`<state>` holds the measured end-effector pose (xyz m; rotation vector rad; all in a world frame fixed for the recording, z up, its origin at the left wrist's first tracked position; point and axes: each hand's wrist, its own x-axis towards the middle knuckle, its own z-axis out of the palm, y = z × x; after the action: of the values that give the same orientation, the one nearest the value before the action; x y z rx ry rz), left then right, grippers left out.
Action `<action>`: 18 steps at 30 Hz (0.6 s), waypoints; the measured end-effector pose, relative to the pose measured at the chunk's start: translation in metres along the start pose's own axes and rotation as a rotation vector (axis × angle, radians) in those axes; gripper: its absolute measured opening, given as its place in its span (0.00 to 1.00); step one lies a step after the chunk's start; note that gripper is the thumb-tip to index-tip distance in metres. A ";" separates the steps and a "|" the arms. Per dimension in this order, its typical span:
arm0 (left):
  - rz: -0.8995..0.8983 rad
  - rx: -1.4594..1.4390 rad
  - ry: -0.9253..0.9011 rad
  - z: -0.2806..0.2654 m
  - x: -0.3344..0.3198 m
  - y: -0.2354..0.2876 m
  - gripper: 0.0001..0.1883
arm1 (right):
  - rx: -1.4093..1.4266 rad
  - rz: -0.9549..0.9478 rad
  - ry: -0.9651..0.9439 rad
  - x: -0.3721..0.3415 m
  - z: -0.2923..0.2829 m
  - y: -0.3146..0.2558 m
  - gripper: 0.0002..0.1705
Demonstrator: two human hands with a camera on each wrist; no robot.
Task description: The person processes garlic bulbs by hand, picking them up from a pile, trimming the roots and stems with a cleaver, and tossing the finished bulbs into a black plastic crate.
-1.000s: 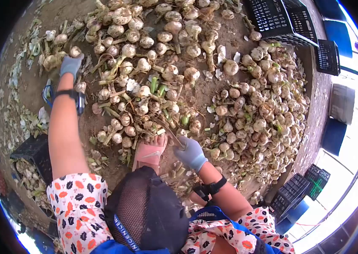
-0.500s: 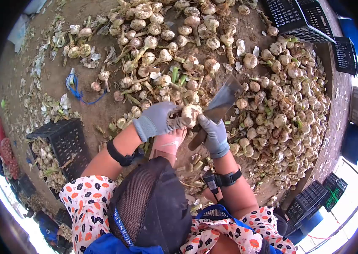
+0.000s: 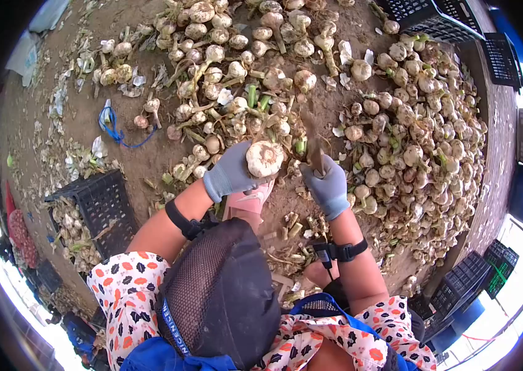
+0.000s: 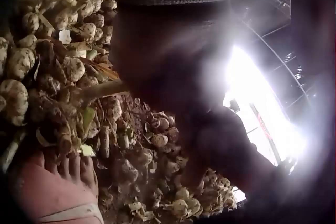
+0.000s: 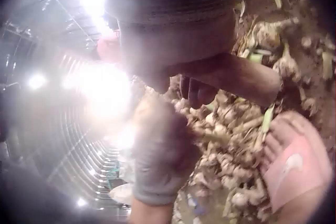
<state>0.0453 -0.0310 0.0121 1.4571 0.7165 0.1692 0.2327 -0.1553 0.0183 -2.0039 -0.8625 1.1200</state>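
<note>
In the head view my gloved left hand (image 3: 233, 172) holds a large garlic bulb (image 3: 265, 158), its pale, flat face turned up at the camera. To the right, my gloved right hand (image 3: 328, 185) grips a knife (image 3: 312, 139), the broad blade seen nearly edge-on and pointing away from me. Blade and bulb are a short way apart. The knife's wooden handle (image 5: 247, 80) sticks out of the right fist in the right wrist view. A green stalk piece (image 3: 300, 146) shows beside the blade. The left wrist view is dark, and the bulb is hidden there.
Untrimmed garlic (image 3: 215, 74) lies spread ahead, and a big heap of bulbs (image 3: 422, 142) fills the right side. A black crate (image 3: 107, 207) with garlic stands at left, near a blue cord (image 3: 110, 127). My sandalled foot (image 3: 246, 201) is just below the hands.
My left hand came from the far left with a garlic bulb to beside the right hand. Since then the bulb has turned flat face up, and the knife has swung away from it, edge-on.
</note>
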 end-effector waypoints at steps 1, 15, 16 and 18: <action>-0.001 0.000 -0.002 -0.002 0.000 -0.007 0.22 | -0.473 -0.087 0.027 -0.002 -0.003 -0.002 0.10; 0.296 0.506 -0.168 -0.001 -0.006 -0.001 0.15 | -0.671 -0.522 0.020 -0.027 0.003 -0.017 0.14; 0.697 0.893 -0.131 -0.003 -0.006 0.007 0.15 | -0.702 -0.460 0.066 -0.022 -0.001 -0.012 0.13; 0.199 0.352 -0.033 -0.001 -0.010 0.018 0.17 | -0.719 -0.096 0.199 -0.006 -0.013 0.008 0.10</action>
<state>0.0427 -0.0329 0.0328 1.8652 0.5931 0.1768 0.2435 -0.1677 0.0200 -2.5479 -1.3688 0.5717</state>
